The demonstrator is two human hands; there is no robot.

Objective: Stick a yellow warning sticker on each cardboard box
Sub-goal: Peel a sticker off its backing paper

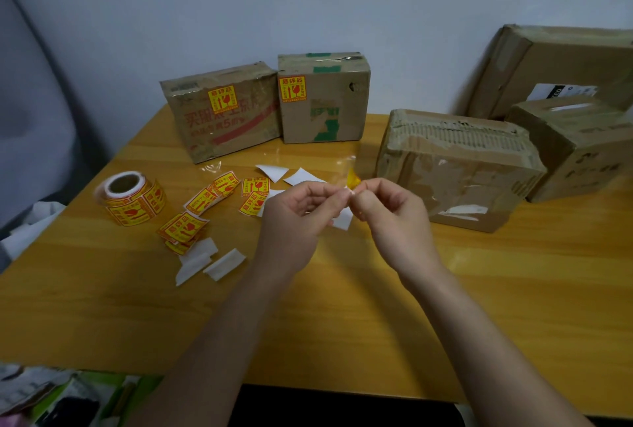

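The yellow sticker (pixel 353 178) is pinched between the fingertips of the left hand (pixel 301 210) and right hand (pixel 390 210), above the table (pixel 342 324), just left of the unlabelled box (pixel 459 169); the sticker roll (pixel 132 197) lies far left.

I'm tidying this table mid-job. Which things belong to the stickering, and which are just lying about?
Job: sticker roll; loose stickers; sticker being peeled, pinched by left hand and right hand; unstickered box; stickered boxes.
Lying about: white backing scraps.
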